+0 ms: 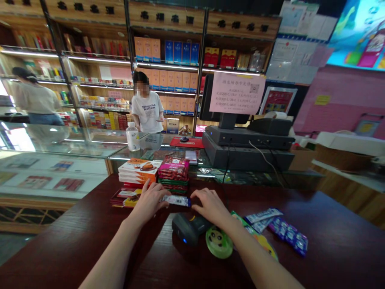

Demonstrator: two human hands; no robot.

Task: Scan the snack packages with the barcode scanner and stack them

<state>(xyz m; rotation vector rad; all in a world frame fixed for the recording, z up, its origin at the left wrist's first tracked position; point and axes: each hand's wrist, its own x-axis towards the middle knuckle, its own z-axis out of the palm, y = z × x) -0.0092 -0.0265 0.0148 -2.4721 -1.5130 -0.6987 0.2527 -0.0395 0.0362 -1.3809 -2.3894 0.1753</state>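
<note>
My left hand [151,200] and my right hand [210,204] lie over a dark red wooden counter [331,224], each closed on one end of a small blue-and-white snack bar [176,200] held level between them. Just beyond the bar stand two stacks: orange-and-white boxes [139,170] on the left and red and green packets [173,173] on the right. Under my right wrist lies a black handheld scanner [187,229] with a blue light.
A green round item with a panda face [219,242] and several blue and purple candy packets [288,232] lie to the right. A cash register with monitor [246,140] stands behind. A person in a white T-shirt [148,110] stands behind glass display cases [60,144]; another person [33,98] is at far left.
</note>
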